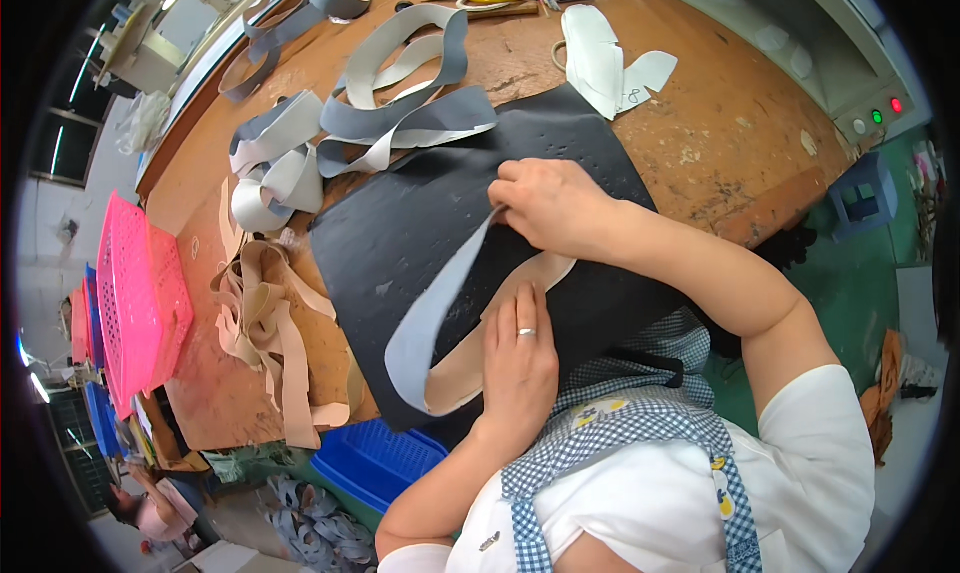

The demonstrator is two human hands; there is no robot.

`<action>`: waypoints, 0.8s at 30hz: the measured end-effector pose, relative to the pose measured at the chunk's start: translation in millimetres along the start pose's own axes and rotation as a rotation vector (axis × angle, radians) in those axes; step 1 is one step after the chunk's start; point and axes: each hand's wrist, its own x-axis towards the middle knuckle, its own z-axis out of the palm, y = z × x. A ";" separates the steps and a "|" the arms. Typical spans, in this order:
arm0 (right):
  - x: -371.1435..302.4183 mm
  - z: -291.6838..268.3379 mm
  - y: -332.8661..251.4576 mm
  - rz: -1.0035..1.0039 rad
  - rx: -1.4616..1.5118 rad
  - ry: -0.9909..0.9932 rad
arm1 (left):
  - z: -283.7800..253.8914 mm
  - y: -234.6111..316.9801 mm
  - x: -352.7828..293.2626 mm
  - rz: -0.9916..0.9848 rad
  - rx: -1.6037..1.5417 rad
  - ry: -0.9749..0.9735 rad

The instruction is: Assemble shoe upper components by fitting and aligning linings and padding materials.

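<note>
1 looped strip [412, 350], under left hand [521, 365], in right hand [550, 207]

One strip in work [412, 343], thin and pliable, bent into a long narrow loop, pointed near my right hand [548, 205] and rounded at the far end, left of my left hand [522, 358]. The run from my right fingertips down to the bend shows pale blue-grey; the run under my left fingers shows beige. Right fingers have the upper end pinched; left fingers lie spread along the beige run, pressed on it. Blue run stands curved and slack, widest at the bend. Beige run goes from the bend, under my left fingers, up to below my right wrist. Can't tell if the ends are joined: my right hand covers that spot.
</note>
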 end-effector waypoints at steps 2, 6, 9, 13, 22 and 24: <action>-0.6 1.9 1.4 0.007 0.005 0.044 | -1.5 -4.1 -12.5 -0.019 0.000 0.009; -26.4 -9.9 -7.6 0.145 -0.075 0.234 | -0.1 -8.9 -19.3 -0.052 -0.069 0.042; -50.7 -24.9 -13.3 0.353 0.133 0.121 | -2.5 -4.8 -13.3 -0.070 -0.034 0.058; -75.0 -19.5 -7.6 0.459 0.450 0.077 | -3.1 -4.6 1.0 -0.066 -0.050 0.077; -93.1 -15.6 -15.4 0.531 1.015 0.060 | 11.9 3.6 41.2 -0.246 -0.585 0.277; -95.8 -17.4 -15.7 0.478 0.972 0.072 | 12.6 4.0 43.8 -0.282 -0.627 0.295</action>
